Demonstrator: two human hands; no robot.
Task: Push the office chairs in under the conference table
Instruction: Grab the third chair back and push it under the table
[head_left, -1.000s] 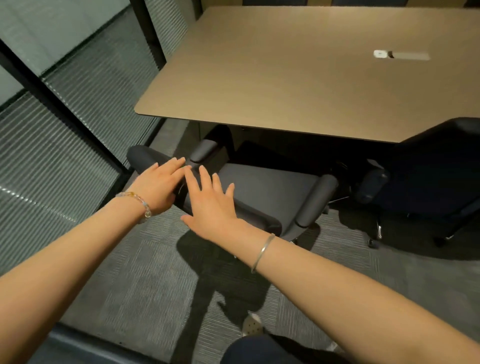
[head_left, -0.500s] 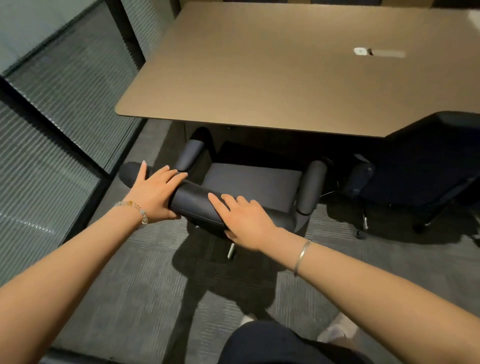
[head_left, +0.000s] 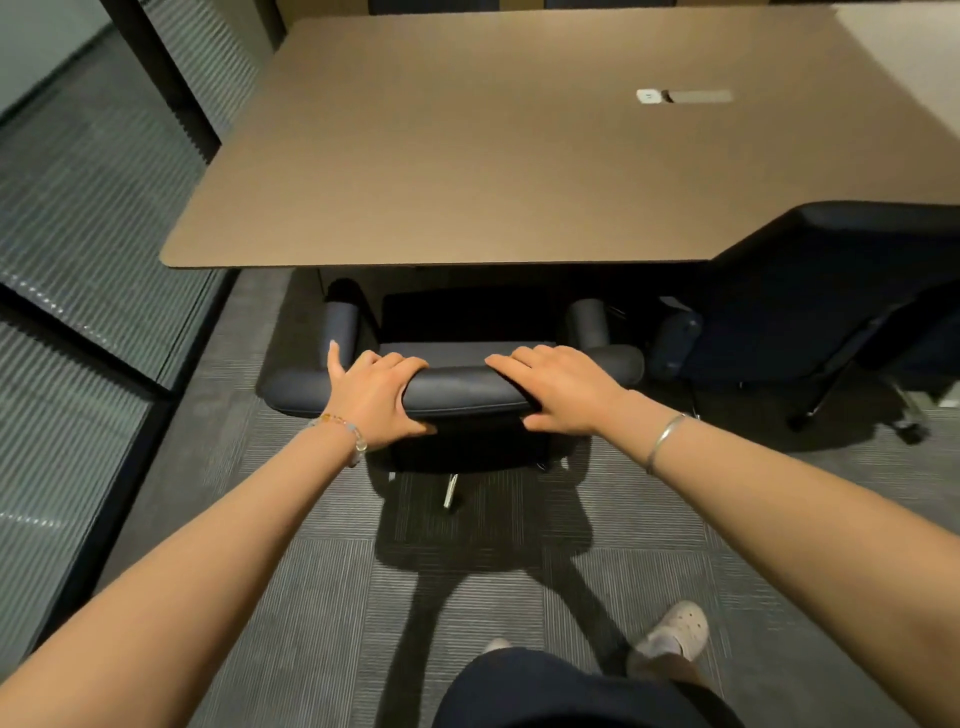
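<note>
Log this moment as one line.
both hands: left hand, right hand gripping chair back | seat partly under table | second chair out

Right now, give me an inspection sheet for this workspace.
Surface: conference table, top bare except a small white device beside a cutout.
Job's things: grey chair facing the table, seat partly under the edge; second chair on the right, angled.
Clutter: nothing seen.
Grippers: left hand and right hand both grip the grey chair's backrest top.
Cables: nothing seen.
Surroundings: grey carpet; glass partition on the left.
</note>
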